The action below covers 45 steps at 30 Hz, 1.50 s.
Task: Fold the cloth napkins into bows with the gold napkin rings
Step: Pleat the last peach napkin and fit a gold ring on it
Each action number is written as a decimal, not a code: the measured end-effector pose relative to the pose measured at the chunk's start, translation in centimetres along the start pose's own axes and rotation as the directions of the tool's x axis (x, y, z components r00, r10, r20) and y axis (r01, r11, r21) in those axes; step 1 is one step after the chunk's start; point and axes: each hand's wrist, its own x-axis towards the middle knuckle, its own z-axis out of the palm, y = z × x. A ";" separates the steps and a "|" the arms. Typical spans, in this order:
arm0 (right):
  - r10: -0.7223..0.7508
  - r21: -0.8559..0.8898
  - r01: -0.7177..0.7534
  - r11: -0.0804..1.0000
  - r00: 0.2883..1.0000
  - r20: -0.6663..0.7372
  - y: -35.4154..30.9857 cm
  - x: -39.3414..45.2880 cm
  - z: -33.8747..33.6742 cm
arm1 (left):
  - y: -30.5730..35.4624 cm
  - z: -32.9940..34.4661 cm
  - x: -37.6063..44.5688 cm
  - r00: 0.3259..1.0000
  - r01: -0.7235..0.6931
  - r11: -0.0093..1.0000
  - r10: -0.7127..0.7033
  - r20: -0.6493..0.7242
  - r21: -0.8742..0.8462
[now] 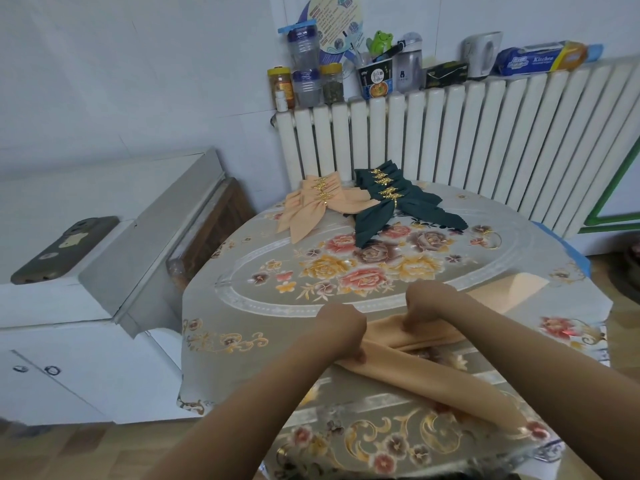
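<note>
— What were the hands doing?

— Both were curled down onto a peach napkin (384,344) gathered into a long pleated strip on the near part of the bench (242,327). The left hand (341,332) pinched the strip at its left end, fingers closed on the cloth. The right hand (427,304) pressed and gripped the same strip a little farther right and farther back.

— How did the strip lie?

— It ran from the left hand across to the right, with one tail slanting toward the near right edge under the right forearm, and a flat peach part showing beyond the right wrist.

— And the finished ones?

— At the far side of the bench, well apart from the hands, lay a pile of peach bows (317,206) on the left and a pile of dark green bows (398,202) just beside it on the right, touching. Each had gold rings (388,192) round its middle.

— What else stood around?

— A flowered tablecloth covered the bench. Behind it was a white radiator (485,140) with jars (304,81) and boxes on top. To the left stood a white cabinet (86,306) with a phone (64,249) lying on it.
</note>
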 end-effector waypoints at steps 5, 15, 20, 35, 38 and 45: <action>0.000 0.041 0.003 0.999 0.998 -0.059 -1.1 -1.1 0.5 | -0.1 0.2 0.2 1.000 -0.003 1.000 0.003 -0.016 -0.013; 0.077 0.587 -0.090 0.805 0.996 0.046 -1.5 -1.5 1.0 | -1.3 2.9 -0.2 0.987 -0.022 0.939 -0.035 -0.158 -0.343; 0.083 0.797 -0.113 0.593 0.993 0.079 -2.4 -3.0 1.9 | -2.4 2.9 -0.6 0.995 -0.020 0.823 -0.037 -0.089 -0.568; -0.160 0.612 0.267 0.745 0.961 -0.224 -2.4 -4.1 3.7 | -1.6 2.9 -0.9 0.989 0.020 0.830 -0.098 -0.110 -0.557; -0.196 0.317 0.326 0.891 0.905 -0.377 -2.0 -2.4 4.8 | -1.6 3.0 -0.9 0.988 0.024 0.829 -0.105 -0.113 -0.558; -0.251 0.086 0.381 0.920 0.746 -0.616 -2.8 -0.5 8.1 | 0.0 4.4 -2.0 0.938 0.007 0.826 -0.201 -0.284 -0.563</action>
